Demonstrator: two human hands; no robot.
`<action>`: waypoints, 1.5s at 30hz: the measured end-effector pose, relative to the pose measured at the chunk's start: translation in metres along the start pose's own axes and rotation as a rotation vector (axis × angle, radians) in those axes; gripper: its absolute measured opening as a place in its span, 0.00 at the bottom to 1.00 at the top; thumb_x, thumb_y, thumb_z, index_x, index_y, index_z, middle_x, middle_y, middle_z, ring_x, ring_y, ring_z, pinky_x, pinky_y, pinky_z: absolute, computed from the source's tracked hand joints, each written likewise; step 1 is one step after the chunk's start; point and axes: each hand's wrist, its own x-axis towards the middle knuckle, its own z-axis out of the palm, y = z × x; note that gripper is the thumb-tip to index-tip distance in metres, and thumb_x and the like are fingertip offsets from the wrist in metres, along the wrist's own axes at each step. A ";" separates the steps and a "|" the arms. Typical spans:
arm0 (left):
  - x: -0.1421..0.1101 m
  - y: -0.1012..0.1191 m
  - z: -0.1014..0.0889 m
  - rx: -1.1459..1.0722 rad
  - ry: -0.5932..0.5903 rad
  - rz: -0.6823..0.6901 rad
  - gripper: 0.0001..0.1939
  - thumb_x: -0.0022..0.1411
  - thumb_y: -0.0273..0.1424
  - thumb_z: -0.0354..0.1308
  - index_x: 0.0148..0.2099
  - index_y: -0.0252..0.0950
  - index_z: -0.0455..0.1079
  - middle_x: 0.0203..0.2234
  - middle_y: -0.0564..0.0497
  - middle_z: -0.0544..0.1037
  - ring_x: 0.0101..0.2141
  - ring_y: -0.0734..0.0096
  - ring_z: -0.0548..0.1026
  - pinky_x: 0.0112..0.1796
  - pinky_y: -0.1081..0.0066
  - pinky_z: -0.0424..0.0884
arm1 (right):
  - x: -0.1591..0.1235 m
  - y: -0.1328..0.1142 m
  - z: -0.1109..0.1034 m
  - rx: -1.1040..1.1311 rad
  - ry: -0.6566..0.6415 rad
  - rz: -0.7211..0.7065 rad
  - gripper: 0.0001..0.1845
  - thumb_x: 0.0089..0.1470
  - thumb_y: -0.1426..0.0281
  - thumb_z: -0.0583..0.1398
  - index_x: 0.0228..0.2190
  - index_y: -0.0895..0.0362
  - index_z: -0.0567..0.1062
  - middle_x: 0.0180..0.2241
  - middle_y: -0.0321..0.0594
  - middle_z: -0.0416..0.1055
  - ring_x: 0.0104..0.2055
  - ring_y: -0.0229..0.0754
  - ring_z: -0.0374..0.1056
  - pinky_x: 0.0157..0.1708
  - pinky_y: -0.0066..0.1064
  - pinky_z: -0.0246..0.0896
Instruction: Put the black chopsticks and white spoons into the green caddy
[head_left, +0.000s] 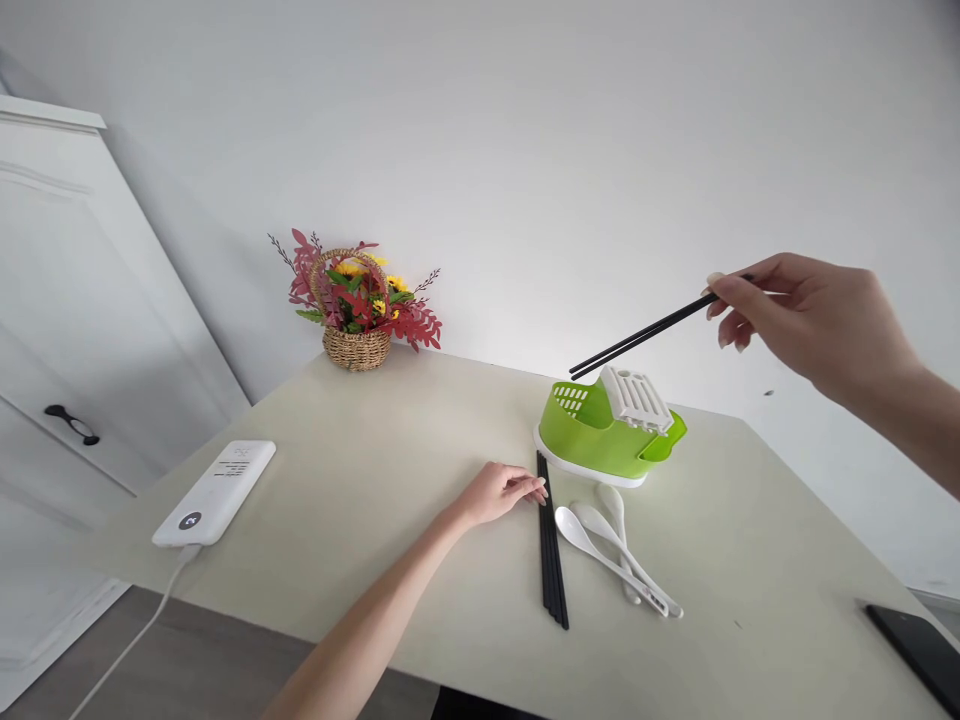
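My right hand (802, 310) pinches a pair of black chopsticks (641, 337) near one end, in the air. Their other ends slant down to the left, just above the back of a green utensil holder (592, 440) with a white slotted rack (637, 398) and a white base. My left hand (502, 490) rests on the table, its fingers loosely curled at a bundle of several black chopsticks (553, 560); whether it grips them I cannot tell. Right of that bundle, three white spoons (596, 535) lie crossed over each other in front of the holder.
A wicker basket (356, 350) of artificial flowers stands by the wall. A white power bank (217, 490) with a cable lies at the table's left edge, near a white cabinet (82, 330). A black phone (919, 650) lies at the right edge of the table (360, 440).
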 end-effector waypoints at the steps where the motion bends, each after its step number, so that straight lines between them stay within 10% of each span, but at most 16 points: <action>1: 0.000 0.000 0.000 0.000 0.003 -0.004 0.27 0.69 0.53 0.56 0.41 0.33 0.81 0.38 0.44 0.86 0.40 0.62 0.84 0.46 0.68 0.76 | 0.003 0.004 0.003 0.002 -0.020 -0.004 0.21 0.59 0.50 0.64 0.31 0.56 0.79 0.24 0.37 0.76 0.24 0.34 0.67 0.27 0.32 0.58; 10: -0.007 0.010 0.001 0.195 0.037 -0.073 0.28 0.69 0.51 0.55 0.25 0.36 0.72 0.24 0.51 0.81 0.22 0.76 0.72 0.26 0.75 0.62 | 0.031 0.055 0.059 -0.094 -0.295 -0.070 0.22 0.60 0.47 0.61 0.33 0.53 0.78 0.27 0.37 0.79 0.29 0.40 0.72 0.35 0.34 0.62; 21: -0.002 0.010 0.002 0.256 0.049 -0.095 0.30 0.71 0.50 0.52 0.20 0.36 0.62 0.17 0.54 0.75 0.18 0.78 0.67 0.25 0.75 0.60 | 0.059 0.091 0.113 -0.079 -0.531 -0.023 0.20 0.59 0.49 0.61 0.31 0.53 0.78 0.30 0.37 0.80 0.30 0.41 0.74 0.37 0.35 0.66; 32: 0.003 0.010 0.002 0.304 0.031 -0.079 0.28 0.69 0.47 0.55 0.21 0.37 0.61 0.16 0.56 0.73 0.19 0.78 0.66 0.26 0.75 0.60 | 0.070 0.095 0.120 -0.146 -0.395 0.081 0.25 0.59 0.47 0.60 0.43 0.54 0.78 0.33 0.43 0.81 0.32 0.48 0.76 0.35 0.42 0.69; 38: 0.004 0.012 0.002 0.324 0.051 -0.063 0.25 0.68 0.44 0.56 0.22 0.37 0.61 0.16 0.57 0.70 0.19 0.79 0.64 0.25 0.75 0.58 | 0.024 0.055 0.088 -0.074 -0.260 -0.052 0.14 0.60 0.54 0.61 0.38 0.51 0.78 0.33 0.40 0.81 0.31 0.47 0.76 0.34 0.37 0.66; 45: 0.004 0.013 0.003 0.473 0.152 -0.062 0.19 0.63 0.37 0.57 0.22 0.37 0.61 0.16 0.58 0.69 0.19 0.78 0.63 0.25 0.74 0.56 | -0.086 0.021 0.070 -0.072 -0.674 -0.176 0.21 0.63 0.50 0.54 0.33 0.50 0.78 0.29 0.37 0.79 0.27 0.41 0.73 0.27 0.31 0.62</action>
